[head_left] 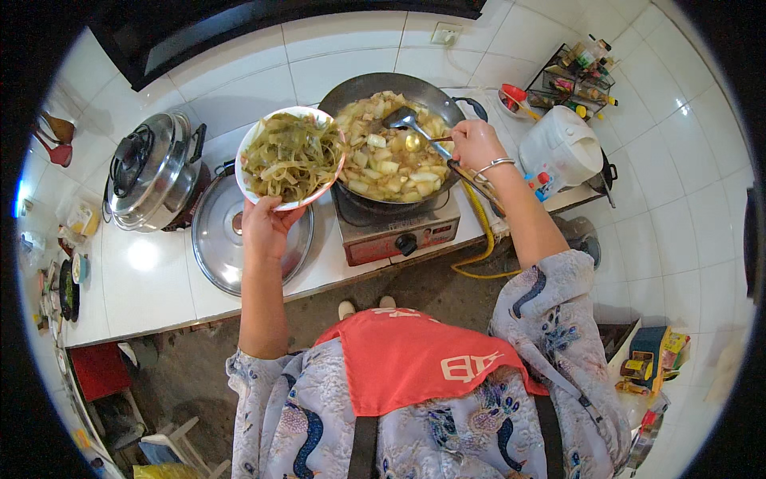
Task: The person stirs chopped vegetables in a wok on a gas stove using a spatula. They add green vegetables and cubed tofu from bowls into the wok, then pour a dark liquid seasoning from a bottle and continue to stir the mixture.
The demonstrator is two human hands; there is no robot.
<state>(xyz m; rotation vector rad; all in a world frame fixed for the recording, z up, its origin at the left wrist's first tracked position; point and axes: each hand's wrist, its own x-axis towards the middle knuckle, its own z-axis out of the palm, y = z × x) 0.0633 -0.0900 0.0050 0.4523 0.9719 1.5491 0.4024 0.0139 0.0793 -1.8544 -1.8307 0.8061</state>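
Note:
My left hand [271, 227] grips the rim of a white bowl [244, 180] from below. Green kelp-like strips [292, 156] fill it, and it hangs left of the wok, above a steel lid. Over the right side of the wok [435, 96], my right hand [476, 146] is closed around a thin brown handle [440, 140]; its far end is hard to make out among the food. A metal ladle [401, 118] lies in the wok, its shaft passing beside that hand. Pale chunks [388, 168] in yellowish broth fill the wok, which sits on a gas stove [399, 233].
A lidded steel pot [155, 172] stands left of the large lid [255, 267]. Right of the wok are a red bowl [515, 100], a white appliance [562, 148] and a bottle rack [574, 80]. A yellow hose [487, 239] hangs at the counter's front edge.

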